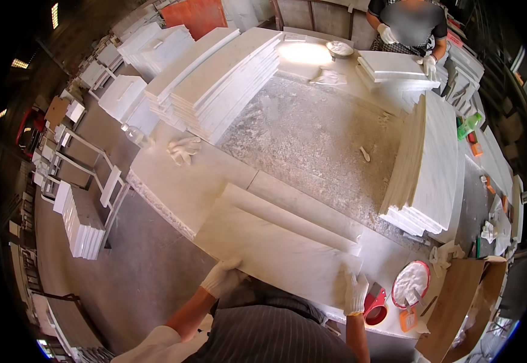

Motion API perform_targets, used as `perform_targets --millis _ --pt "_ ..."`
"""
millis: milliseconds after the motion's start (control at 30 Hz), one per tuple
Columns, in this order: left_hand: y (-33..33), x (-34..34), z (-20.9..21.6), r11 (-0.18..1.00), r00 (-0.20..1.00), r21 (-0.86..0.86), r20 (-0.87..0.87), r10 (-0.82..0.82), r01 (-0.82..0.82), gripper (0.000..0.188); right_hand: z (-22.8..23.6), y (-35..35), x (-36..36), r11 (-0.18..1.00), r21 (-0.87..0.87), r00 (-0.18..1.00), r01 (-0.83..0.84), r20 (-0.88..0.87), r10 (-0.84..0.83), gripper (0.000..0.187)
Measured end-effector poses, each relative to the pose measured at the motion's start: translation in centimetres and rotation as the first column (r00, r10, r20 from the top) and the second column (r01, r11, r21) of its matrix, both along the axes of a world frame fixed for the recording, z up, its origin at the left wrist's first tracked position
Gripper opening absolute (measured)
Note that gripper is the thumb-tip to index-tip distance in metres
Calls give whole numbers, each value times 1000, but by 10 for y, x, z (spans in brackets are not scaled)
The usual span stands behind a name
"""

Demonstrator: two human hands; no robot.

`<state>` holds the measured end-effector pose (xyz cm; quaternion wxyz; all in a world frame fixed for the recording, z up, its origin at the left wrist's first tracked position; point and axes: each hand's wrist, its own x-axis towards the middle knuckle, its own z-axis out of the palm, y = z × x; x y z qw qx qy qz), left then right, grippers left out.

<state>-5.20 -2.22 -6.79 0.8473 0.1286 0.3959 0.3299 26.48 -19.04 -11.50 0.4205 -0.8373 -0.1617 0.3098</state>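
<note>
A pale, grey-veined stone slab point(275, 254) lies in front of me, its near edge close to my body. My left hand point(224, 278), in a white glove, grips that near edge toward the slab's left part. At the slab's right end, my gloved right hand point(355, 294) is closed on the edge. Just beyond, a second pale slab point(290, 215) shows as a strip, partly covered by the first. Close to my right hand are a red round container point(376, 307) and a red-rimmed bowl of white paste point(403, 284) with a spatula in it.
Slab stacks stand at the table's far left point(227, 78) and right point(423, 169). Crumpled gloves point(183, 149) and a clear bottle point(133, 134) lie left. A cardboard box point(451, 302) stands at the near right. Across the table, a co-worker's gloved hand point(429, 65) touches another slab stack.
</note>
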Motion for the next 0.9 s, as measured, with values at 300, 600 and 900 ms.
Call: perform_targets --millis 300,600,900 --pt "43 19 -3 970 976 122 33 -215 209 61 -4 17 -2 998 -48 979 49 200 -39 49" --pt "58 10 -20 969 970 91 -102 -220 229 39 5 36 1 964 -264 945 -16 312 101 52" --pt "108 -20 5 554 81 -100 -952 -294 826 38 8 35 16 919 -358 881 -163 366 299 55"
